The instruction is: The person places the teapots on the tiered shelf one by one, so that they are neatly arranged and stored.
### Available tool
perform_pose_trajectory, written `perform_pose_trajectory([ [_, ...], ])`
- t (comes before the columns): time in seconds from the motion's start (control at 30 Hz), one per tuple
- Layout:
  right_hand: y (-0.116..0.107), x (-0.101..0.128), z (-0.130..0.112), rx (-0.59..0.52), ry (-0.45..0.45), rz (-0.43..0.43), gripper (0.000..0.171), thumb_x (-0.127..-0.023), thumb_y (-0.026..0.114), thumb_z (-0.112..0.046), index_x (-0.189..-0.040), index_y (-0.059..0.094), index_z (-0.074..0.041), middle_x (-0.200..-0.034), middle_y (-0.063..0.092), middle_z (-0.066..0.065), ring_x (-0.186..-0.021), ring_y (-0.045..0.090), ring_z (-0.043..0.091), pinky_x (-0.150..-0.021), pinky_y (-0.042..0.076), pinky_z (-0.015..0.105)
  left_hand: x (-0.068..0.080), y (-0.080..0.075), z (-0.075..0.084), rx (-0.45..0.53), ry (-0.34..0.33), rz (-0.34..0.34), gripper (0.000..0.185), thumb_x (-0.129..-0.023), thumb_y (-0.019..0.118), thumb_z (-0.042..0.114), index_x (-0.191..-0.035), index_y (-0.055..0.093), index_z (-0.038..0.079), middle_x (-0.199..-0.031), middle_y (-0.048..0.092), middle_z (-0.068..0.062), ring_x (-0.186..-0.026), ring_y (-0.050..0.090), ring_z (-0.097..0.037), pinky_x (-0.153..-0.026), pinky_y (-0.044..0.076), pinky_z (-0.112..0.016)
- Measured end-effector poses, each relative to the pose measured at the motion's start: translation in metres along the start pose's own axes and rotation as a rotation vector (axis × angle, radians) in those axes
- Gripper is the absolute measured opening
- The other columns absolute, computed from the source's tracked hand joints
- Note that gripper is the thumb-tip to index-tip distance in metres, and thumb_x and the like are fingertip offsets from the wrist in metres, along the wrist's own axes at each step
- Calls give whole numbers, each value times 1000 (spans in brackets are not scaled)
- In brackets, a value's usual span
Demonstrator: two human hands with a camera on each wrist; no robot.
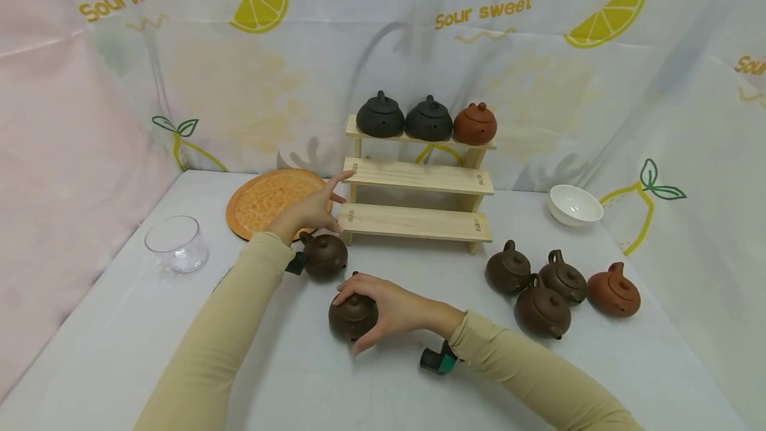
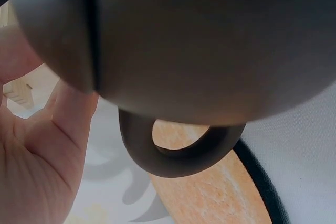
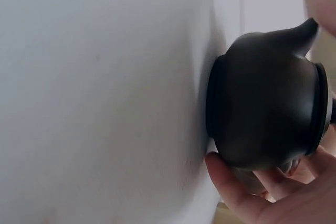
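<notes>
My right hand (image 1: 397, 308) curves round a dark brown teapot (image 1: 350, 321) at the front middle of the table. In the right wrist view, fingers lie along that teapot (image 3: 262, 98) and the thumb is near its spout. My left hand (image 1: 314, 210) has its fingers spread beside the left end of a three-tier wooden shelf (image 1: 413, 221); whether it touches the wood I cannot tell. It holds nothing. Another brown teapot (image 1: 326, 259) stands below the left wrist, its body and loop handle (image 2: 178, 166) filling the left wrist view.
Two black teapots (image 1: 381, 118) and an orange-brown teapot (image 1: 475, 128) stand on the top shelf. Several teapots (image 1: 541, 311) cluster at the right. A white bowl (image 1: 574, 208) is behind them. A round orange mat (image 1: 257, 201) and a clear glass cup (image 1: 179, 248) lie left.
</notes>
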State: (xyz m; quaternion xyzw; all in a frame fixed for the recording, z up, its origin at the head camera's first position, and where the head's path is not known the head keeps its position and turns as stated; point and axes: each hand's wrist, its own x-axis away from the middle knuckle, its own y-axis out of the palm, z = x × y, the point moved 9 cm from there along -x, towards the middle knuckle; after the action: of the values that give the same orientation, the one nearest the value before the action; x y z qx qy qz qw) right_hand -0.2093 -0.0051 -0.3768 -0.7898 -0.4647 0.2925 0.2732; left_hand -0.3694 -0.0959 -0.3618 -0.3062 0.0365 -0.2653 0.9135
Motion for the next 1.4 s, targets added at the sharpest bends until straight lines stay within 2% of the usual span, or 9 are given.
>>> perform_pose_trajectory([
  [0.47,-13,8,6,-47,69,68,56,-67,85,-21,-115,58,-12,-123,53,10,-116,46,12,-96,37,28,-2,2,1,6,-9,-2,112,-71,71,-15,-149,3,28,-136,38,-29,-65,55,-23,-59,46,-30],
  [0.53,-21,8,-3,-59,65,82,55,-67,85,-16,-114,59,-8,-121,54,13,-115,47,15,-95,38,29,-2,2,1,4,-7,-2,112,-72,70,-16,-149,3,28,-136,38,-30,-65,56,-23,-59,45,-30],
  [0.7,-40,7,-8,-97,74,104,54,-68,84,-14,-115,59,-8,-122,54,10,-113,48,17,-92,41,31,-1,1,-1,-1,-19,3,111,-72,70,-15,-149,3,29,-136,38,-28,-66,58,-25,-58,45,-30],
  [0.77,-47,7,0,-101,93,116,55,-68,84,-18,-117,59,-12,-124,53,5,-114,48,15,-91,41,32,-1,0,-2,-5,-25,6,111,-72,70,-15,-149,3,30,-136,39,-27,-71,59,-26,-58,45,-29],
  [0.9,-66,5,0,-90,111,147,55,-68,84,-19,-117,59,-13,-127,51,3,-116,47,16,-90,42,34,0,-1,-2,-11,-31,7,111,-72,70,-14,-149,3,30,-136,39,-27,-75,60,-27,-59,45,-29],
  [1.27,-106,0,5,-79,148,181,56,-69,83,-16,-119,59,-13,-130,49,7,-115,46,16,-86,44,39,-1,0,-7,-19,-51,3,112,-72,72,-12,-148,2,34,-136,41,-25,-69,59,-25,-61,47,-30],
  [1.4,-117,-3,11,-53,167,193,57,-69,83,-17,-120,58,-16,-129,49,3,-111,47,16,-85,43,43,-1,0,-6,-23,-43,2,112,-72,72,-13,-148,2,32,-135,41,-26,-68,58,-25,-61,46,-30],
])
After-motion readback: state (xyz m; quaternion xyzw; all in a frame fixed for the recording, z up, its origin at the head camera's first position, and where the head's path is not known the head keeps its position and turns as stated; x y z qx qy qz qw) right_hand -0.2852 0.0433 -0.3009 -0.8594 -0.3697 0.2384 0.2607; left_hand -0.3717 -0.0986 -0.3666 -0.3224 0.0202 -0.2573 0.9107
